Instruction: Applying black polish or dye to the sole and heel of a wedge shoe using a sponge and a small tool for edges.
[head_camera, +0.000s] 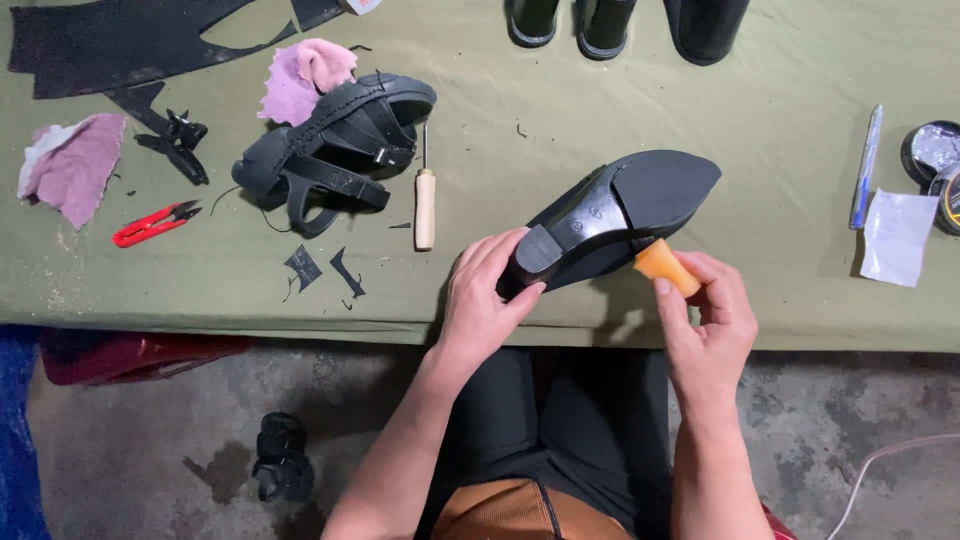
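Both forearms reach up from the lap to the edge of the green table (700, 300). Left hand (485, 295) is wrapped around the heel end of a black shoe (620, 215), sole turned up, toe pointing away and to the right. Right hand (705, 320) pinches an orange block (665, 265) against the sole's near edge, just beside the left grip. Likely light, with a stiff sole, the shoe seems best steadied at the heel. A wooden-handled awl (425, 205) lies left of that grip.
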